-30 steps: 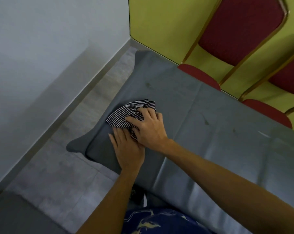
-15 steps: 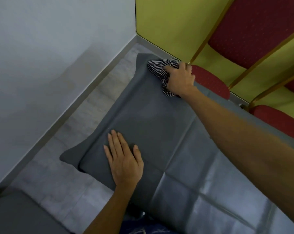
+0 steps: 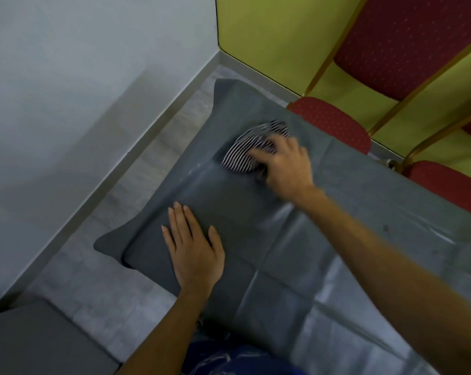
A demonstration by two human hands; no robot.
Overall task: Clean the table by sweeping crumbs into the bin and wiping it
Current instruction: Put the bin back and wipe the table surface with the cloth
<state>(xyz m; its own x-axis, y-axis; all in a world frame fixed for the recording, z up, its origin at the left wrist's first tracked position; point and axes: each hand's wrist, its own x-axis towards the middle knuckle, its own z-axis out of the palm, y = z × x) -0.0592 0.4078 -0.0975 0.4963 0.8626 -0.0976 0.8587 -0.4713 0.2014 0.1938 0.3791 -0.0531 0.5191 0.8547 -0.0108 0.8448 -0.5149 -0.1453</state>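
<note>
A black-and-white striped cloth lies bunched on the grey table cover, toward the table's far left end. My right hand presses down on the cloth and grips it; the hand is blurred by motion. My left hand rests flat on the cover near the front left corner, fingers together and holding nothing. A few small dark specks dot the cover at the right. No bin shows in view.
Two red chairs with gold frames stand against the table's far edge, before a yellow-green wall. A white wall runs along the left, with tiled floor between it and the table. A grey surface sits at the bottom left.
My right hand swept the cloth from the near left corner out to the far corner, then drew it back toward the middle. My left hand has stayed flat on the cover.
</note>
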